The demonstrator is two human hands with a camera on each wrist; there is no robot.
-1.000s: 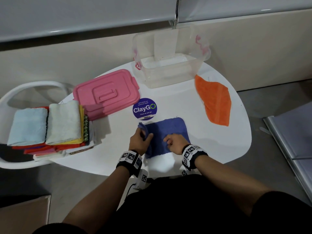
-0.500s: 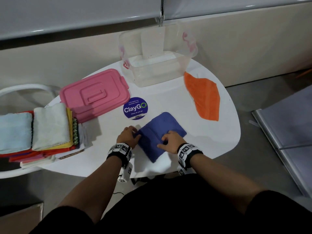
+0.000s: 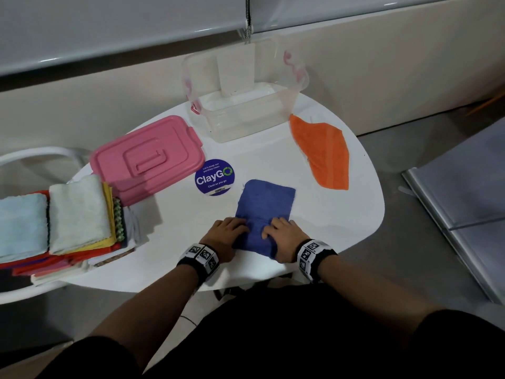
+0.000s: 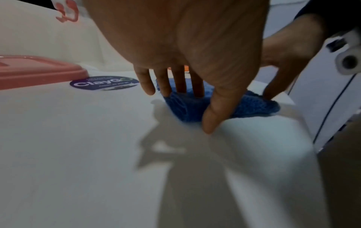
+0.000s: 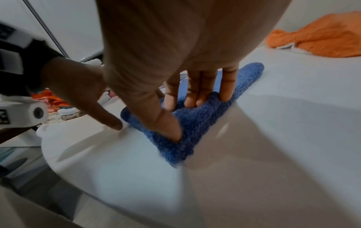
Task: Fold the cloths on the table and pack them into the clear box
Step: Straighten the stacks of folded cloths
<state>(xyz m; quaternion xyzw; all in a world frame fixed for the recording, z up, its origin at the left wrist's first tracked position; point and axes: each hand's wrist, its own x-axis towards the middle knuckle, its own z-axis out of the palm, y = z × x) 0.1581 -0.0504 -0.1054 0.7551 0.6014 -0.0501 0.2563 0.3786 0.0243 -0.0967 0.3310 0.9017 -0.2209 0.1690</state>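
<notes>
Head view: both hands, left hand and right hand, fingers flat on fuzzy folded blue cloth.

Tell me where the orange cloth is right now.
In the head view the orange cloth lies unfolded on the table's far right, just right of the clear box, beyond the blue cloth.

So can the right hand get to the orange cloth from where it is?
Probably yes. The right hand presses on the blue cloth, and the orange cloth lies flat on the same side, with only bare table between them.
</notes>
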